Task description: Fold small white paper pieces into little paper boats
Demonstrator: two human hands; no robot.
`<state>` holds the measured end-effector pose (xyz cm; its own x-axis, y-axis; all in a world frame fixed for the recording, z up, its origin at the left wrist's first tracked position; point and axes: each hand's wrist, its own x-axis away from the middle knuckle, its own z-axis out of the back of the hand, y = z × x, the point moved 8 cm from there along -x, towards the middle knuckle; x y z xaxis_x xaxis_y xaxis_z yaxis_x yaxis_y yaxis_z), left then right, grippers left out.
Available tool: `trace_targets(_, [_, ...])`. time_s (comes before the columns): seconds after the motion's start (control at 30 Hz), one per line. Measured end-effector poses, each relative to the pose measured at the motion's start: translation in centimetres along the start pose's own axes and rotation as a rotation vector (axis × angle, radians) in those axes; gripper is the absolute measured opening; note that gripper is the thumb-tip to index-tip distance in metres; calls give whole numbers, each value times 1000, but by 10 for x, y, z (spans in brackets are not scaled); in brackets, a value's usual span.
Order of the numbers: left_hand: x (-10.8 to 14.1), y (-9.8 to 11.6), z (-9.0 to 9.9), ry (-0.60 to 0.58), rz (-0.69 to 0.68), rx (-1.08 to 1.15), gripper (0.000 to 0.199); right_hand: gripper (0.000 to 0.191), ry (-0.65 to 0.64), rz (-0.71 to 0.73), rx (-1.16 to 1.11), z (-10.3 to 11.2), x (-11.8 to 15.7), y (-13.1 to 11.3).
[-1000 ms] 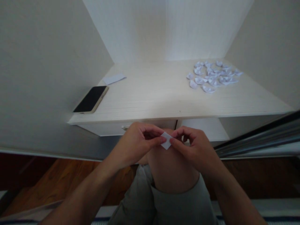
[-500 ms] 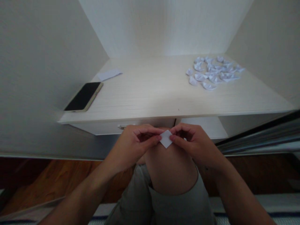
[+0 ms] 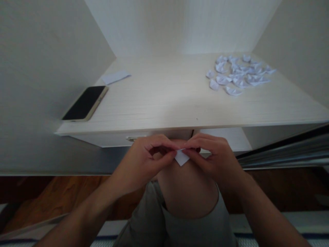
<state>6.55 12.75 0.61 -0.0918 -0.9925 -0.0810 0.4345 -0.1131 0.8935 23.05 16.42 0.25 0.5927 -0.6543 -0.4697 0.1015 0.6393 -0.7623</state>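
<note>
A small folded piece of white paper is pinched between both hands just above my bare knee. My left hand grips its left side between thumb and forefinger. On the right side, the thumb and fingers of my right hand close on the paper and hide part of its upper edge. The lower part shows as a point facing down toward me. On the desk at the right lies a cluster of several small folded paper boats.
At the left of the white desk lies a phone with a dark screen, and behind it a folded paper strip. A drawer with a metal handle sits under the desk edge. Side panels stand left and right.
The paper's upper corner has tipped or folded over, so the diamond now shows mostly its lower point. My right fingers have moved slightly inward over its top. The view has shifted a little.
</note>
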Motion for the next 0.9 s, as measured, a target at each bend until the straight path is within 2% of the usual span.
trace_targets(0.17, [2,0,1,-34,-121,-77,17,23,74,155,142,3,13,-14])
trace_targets(0.27, [6,3,2,-55,-208,-127,21,27,79,187,207,2,19,-23])
trace_targets(0.4, [9,7,3,-91,-297,-133,28,25,132,142,216,2,22,-28])
trace_targets(0.53, [5,7,5,-106,-327,-96,33,25,198,111,150,2,27,-22])
trace_targets(0.67, [4,5,4,-178,-373,-60,41,28,172,133,195,-2,35,-21])
trace_targets(0.8, [5,6,6,-194,-424,-107,37,28,125,138,305,-7,41,-26])
trace_targets(0.9, [4,10,8,-180,-457,-165,34,25,144,93,330,-9,42,-30])
